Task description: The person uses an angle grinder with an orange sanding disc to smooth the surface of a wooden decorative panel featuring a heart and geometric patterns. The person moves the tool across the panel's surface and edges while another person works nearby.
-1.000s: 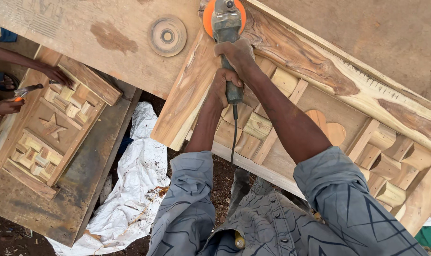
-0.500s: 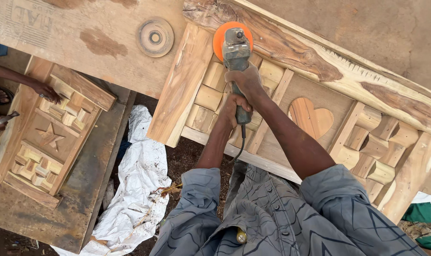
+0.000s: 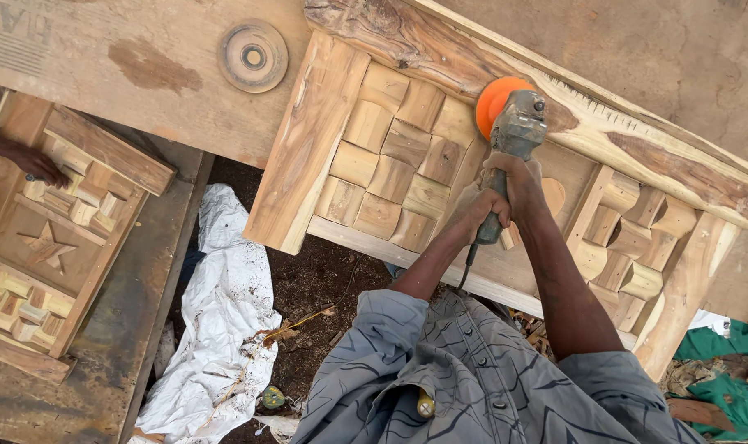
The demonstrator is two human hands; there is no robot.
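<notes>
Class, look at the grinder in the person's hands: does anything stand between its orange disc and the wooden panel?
Nothing visible does. Both hands, left hand and right hand, grip the angle grinder, and its orange disc lies against the carved wooden panel beside the checkered blocks.

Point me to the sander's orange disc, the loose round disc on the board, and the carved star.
orange disc (image 3: 492,100), head view, on its exposed upper-left edge.
loose round disc (image 3: 253,56), head view, on its centre hub.
carved star (image 3: 48,249), head view, on the middle of the star in the left panel.
</notes>
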